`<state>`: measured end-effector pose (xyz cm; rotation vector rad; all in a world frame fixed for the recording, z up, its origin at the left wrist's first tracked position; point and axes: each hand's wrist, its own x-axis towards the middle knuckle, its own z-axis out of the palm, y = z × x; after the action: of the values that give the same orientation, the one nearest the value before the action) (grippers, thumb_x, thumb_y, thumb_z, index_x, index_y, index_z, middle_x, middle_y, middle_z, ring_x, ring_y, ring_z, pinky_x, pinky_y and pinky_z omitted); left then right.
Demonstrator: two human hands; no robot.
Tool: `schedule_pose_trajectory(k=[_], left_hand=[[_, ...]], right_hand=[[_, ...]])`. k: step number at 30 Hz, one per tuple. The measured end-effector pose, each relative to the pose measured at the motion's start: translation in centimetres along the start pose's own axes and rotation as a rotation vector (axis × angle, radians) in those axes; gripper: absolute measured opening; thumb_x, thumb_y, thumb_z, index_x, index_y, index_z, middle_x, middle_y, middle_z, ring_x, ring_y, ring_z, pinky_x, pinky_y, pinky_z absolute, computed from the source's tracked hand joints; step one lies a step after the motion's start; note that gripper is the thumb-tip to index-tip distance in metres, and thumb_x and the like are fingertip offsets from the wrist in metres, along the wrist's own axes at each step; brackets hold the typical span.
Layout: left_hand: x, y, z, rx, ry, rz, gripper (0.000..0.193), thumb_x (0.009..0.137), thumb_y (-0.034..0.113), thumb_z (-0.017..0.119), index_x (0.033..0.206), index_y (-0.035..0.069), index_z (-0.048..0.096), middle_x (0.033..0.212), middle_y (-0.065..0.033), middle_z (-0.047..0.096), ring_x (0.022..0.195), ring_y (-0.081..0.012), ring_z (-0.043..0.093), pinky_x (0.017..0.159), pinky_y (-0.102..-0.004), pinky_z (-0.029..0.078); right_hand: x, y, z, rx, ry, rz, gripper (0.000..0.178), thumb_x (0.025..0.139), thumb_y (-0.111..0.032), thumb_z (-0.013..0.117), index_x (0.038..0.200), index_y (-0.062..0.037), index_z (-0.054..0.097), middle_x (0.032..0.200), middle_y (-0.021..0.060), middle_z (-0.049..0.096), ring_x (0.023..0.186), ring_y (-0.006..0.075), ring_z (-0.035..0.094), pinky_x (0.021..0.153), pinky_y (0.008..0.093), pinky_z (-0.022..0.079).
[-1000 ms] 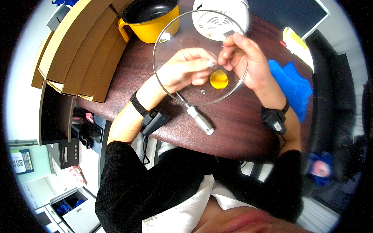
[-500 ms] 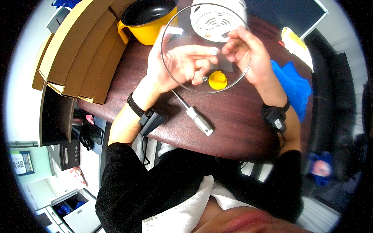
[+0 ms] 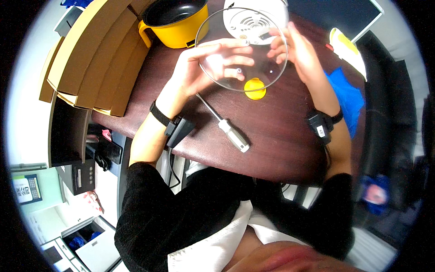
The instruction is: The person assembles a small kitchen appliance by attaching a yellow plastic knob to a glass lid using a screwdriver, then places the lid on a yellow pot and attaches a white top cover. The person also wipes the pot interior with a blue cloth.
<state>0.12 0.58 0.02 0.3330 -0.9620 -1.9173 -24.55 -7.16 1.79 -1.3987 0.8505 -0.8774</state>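
Compared with half a second ago, the glass lid (image 3: 260,68) looks more tilted: its ring is narrower, and the near rim now crosses the yellow cap (image 3: 256,94), which was then seen wholly inside the ring. The fingers of the left hand (image 3: 212,63) have spread wider, and the screwdriver (image 3: 230,132) has stayed on the table (image 3: 281,131), near the left wrist.

The lid is one, and it is above the table, between the two hands. The left hand is behind the glass, its fingers straight and apart. The right hand (image 3: 294,51) is at the opposite rim with the fingers half bent (whether they really pinch the edge, I cannot tell). One small silver piece (image 3: 239,71) shows by the left fingertips; it is too small to say on what it rests.

I count also one screwdriver, one yellow cap, one yellow pot (image 3: 190,32) with a black inside, one white appliance (image 3: 232,25) behind the lid and one blue cloth (image 3: 345,97) beside the right forearm. Two black wrist straps (image 3: 159,114) are worn, one on each arm. Brown cardboard (image 3: 102,63) stands at the left.
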Motion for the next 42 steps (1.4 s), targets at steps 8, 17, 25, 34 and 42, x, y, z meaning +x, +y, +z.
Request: schedule_pose_trajectory(k=[8, 17, 25, 34, 42], left_hand=[[-2.1, -0.2, -1.8, -0.102, 0.044, 0.028, 0.052, 0.093, 0.024, 0.048, 0.133, -0.009, 0.043, 0.132, -0.0252, 0.050, 0.119, -0.0379, 0.052, 0.092, -0.0463, 0.048], [-1.8, -1.5, -1.4, -0.006, 0.081, 0.036, 0.052, 0.093, 0.024, 0.050, 0.133, -0.008, 0.044, 0.130, -0.0218, 0.053, 0.118, -0.0339, 0.054, 0.089, -0.0433, 0.048], [-2.1, -1.9, -1.2, 0.161, 0.150, 0.092, 0.049, 0.094, 0.025, 0.052, 0.131, -0.008, 0.047, 0.127, -0.0211, 0.056, 0.115, -0.0302, 0.057, 0.090, -0.0397, 0.049], [-2.1, -1.9, 0.2, 0.338, 0.135, 0.122, 0.052, 0.095, 0.028, 0.053, 0.131, -0.009, 0.047, 0.126, -0.0164, 0.057, 0.115, -0.0227, 0.056, 0.092, -0.0376, 0.048], [-3.0, -1.9, 1.7, 0.896, 0.152, 0.306, 0.047, 0.095, 0.030, 0.053, 0.128, -0.005, 0.052, 0.129, -0.0124, 0.050, 0.119, -0.0204, 0.048, 0.099, -0.0314, 0.039]], right_hand=[[-4.4, 4.1, 0.7, -0.693, -0.246, -0.120, 0.024, 0.081, -0.018, 0.068, 0.099, -0.0026, 0.061, 0.077, 0.0060, 0.060, 0.063, 0.0126, 0.060, 0.060, 0.0264, 0.051], [-5.9, 3.9, 1.6, -1.171, -0.284, -0.384, 0.024, 0.082, -0.025, 0.067, 0.097, -0.0065, 0.064, 0.089, 0.0121, 0.063, 0.080, 0.0316, 0.064, 0.071, 0.0423, 0.052], [-7.0, -4.3, 1.4, -0.970, -0.198, -0.370, 0.023, 0.080, -0.010, 0.070, 0.100, -0.0035, 0.062, 0.089, 0.0095, 0.061, 0.065, 0.0186, 0.058, 0.060, 0.0297, 0.047], [-3.6, -1.5, 4.5, -1.093, -0.025, -0.837, 0.027, 0.077, -0.009, 0.069, 0.103, -0.0072, 0.062, 0.099, 0.0094, 0.063, 0.089, 0.0288, 0.064, 0.077, 0.0365, 0.053], [-3.7, -0.3, 4.7, -1.056, 0.013, -0.880, 0.030, 0.074, -0.007, 0.070, 0.103, -0.0065, 0.062, 0.102, 0.0096, 0.064, 0.090, 0.0286, 0.065, 0.077, 0.0371, 0.054]])
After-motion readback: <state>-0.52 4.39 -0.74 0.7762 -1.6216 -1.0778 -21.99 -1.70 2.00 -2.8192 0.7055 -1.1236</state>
